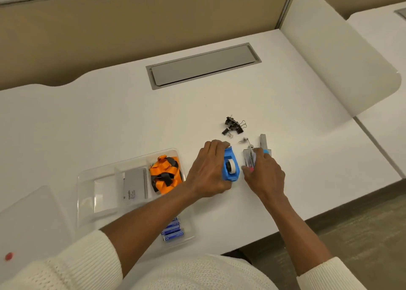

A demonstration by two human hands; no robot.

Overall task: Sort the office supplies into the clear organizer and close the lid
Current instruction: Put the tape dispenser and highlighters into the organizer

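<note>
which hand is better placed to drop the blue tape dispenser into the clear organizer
Left. The left hand already wraps the blue tape dispenser and lies on the side of the clear organizer. The right hand rests farther away on the stapler.

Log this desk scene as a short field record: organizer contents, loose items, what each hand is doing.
organizer: clear plastic organizer tray, lid off
in organizer: orange and black lanyard; grey card box; blue staple boxes
loose on desk: black binder clips
left hand: gripping blue tape dispenser
right hand: on open silver stapler
</note>
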